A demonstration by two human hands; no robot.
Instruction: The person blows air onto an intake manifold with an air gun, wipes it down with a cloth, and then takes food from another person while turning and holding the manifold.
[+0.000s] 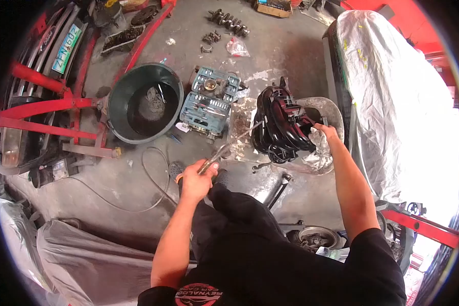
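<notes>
A metal air blow gun (220, 153) with a long thin nozzle is gripped in my left hand (198, 179), its tip reaching to the near-left side of a black manifold part (278, 122). The part has curved, glossy tubes and rests on a worn board and tray (335, 113). At the part's right side, my right hand (325, 131) is closed on a crumpled white cloth (319, 150); some of its fingers are hidden. A hose (150, 173) curves over the floor left of my left hand.
Left of the part lie an open teal socket set (206, 112) and a dark green basin (118, 127) with liquid. A crankshaft (229, 23) lies farther off. Red stands (46, 107) are at the left, a covered vehicle (372, 76) at the right, a round metal part (319, 237) near my body.
</notes>
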